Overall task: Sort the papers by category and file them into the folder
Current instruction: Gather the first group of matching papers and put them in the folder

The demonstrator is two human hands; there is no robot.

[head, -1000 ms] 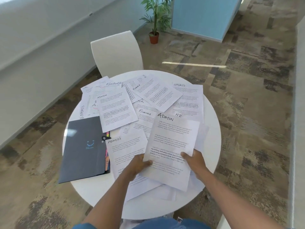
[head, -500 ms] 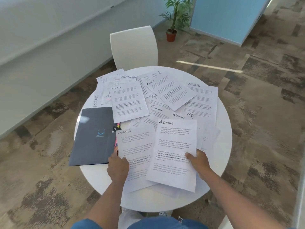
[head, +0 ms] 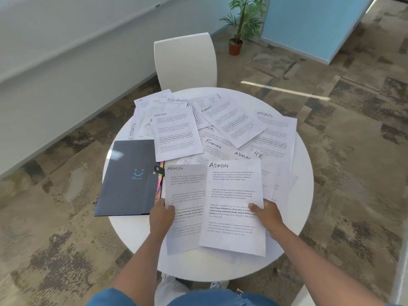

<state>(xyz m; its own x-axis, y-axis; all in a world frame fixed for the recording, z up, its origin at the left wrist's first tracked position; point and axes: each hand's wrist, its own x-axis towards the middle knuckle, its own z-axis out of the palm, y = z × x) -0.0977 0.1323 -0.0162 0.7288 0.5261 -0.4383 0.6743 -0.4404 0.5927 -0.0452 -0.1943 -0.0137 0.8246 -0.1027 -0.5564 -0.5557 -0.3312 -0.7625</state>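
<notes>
Papers (head: 234, 204) headed ADMIN, FINANCE, HR, SPORTS

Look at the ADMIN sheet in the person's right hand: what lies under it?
Under the right hand's ADMIN sheet show the second ADMIN sheet's right edge, held by the left hand, and more white papers. Their headings are covered.
</notes>
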